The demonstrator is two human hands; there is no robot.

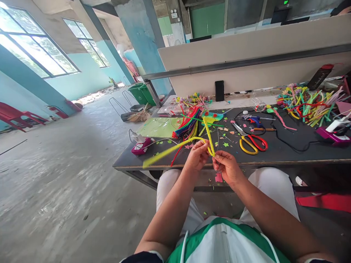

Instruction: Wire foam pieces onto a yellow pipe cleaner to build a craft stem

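Both hands meet just over the table's front edge around a yellow pipe cleaner [178,145]. My left hand [197,155] is closed, pinching it near a bend, while a long loose end stretches out to the left, blurred at its tip. My right hand [227,166] is closed on the lower tip of a tightly coiled yellow length [208,137] that points up and away. The two yellow parts form a V between my fingers. Behind my left hand lies a bundle of pipe cleaners [189,122] in red, blue and other colours.
Red-and-yellow-handled scissors [251,142] lie right of my hands. A blue glue gun [255,120] and a large pile of pipe cleaners [309,104] are further right. A black phone [219,91] leans on the back panel. Purple power strips [142,146] sit at both ends; paper scraps are scattered about.
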